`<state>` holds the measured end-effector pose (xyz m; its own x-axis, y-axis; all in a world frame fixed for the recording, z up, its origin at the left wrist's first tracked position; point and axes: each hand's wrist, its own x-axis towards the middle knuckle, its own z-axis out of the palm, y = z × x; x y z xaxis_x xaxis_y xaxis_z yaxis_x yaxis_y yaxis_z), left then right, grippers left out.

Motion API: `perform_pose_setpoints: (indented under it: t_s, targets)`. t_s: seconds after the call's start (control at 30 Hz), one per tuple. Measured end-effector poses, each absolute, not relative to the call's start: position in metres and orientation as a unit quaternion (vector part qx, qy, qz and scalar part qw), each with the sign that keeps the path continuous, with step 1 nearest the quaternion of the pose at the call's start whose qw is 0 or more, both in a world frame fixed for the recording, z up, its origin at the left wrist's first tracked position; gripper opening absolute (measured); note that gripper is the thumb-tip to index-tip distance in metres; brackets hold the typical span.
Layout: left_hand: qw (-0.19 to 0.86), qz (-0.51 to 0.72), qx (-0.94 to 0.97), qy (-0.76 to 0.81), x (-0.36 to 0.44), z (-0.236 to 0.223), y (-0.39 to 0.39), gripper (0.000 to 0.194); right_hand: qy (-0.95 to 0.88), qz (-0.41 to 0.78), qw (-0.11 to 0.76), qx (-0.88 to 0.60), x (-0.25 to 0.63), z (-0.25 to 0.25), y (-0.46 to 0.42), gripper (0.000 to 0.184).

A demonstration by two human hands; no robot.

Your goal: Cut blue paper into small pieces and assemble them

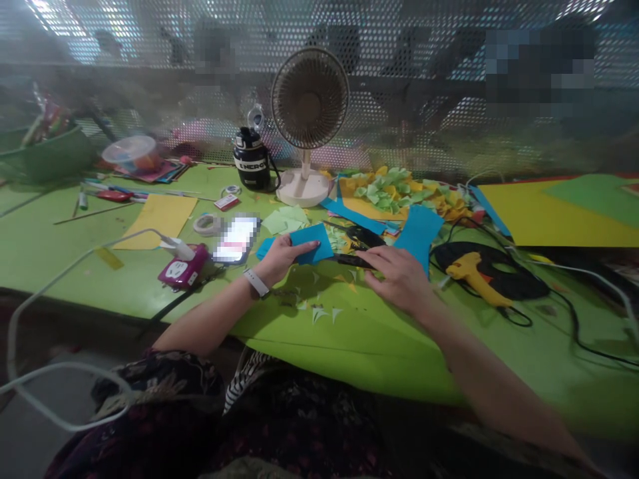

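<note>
blue paper (pixel 307 243) is held in your left hand (pixel 284 261), with the fingers lying flat across the piece, just above the green tabletop (pixel 349 349). your right hand (pixel 394 278) is close beside it, its fingers curled narrowly around black-handled scissors (pixel 352 260), which lie low and nearly flat, with their tip near the blue piece. a white band (pixel 256 283) circles your left wrist, and small pale paper slivers (pixel 319 314) lie on the table below your hands. a longer blue strip (pixel 418 236) sits just past your right hand, with heaped yellow and green paper scraps (pixel 399 189) behind it. to the right, a yellow glue gun (pixel 474 279) rests on black cord (pixel 499 293). to the left are a blurred phone (pixel 237 239), a pink power socket (pixel 182 267) and a roll of tape (pixel 207 225), with a desk fan (pixel 309 113) and a black bottle (pixel 251 159) farther back
</note>
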<state>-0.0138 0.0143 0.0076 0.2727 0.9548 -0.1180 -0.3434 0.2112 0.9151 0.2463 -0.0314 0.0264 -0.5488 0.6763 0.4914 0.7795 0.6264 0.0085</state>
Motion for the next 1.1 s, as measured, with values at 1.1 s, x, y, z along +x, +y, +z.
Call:
perform_pose_setpoints:
  t_s: [1.1]
  targets:
    - [0.682,0.493,0.375,0.390,-0.012,0.005,0.017,0.038,-0.931,-0.009,0.154,-0.330,0.220,0.012,-0.044,0.033]
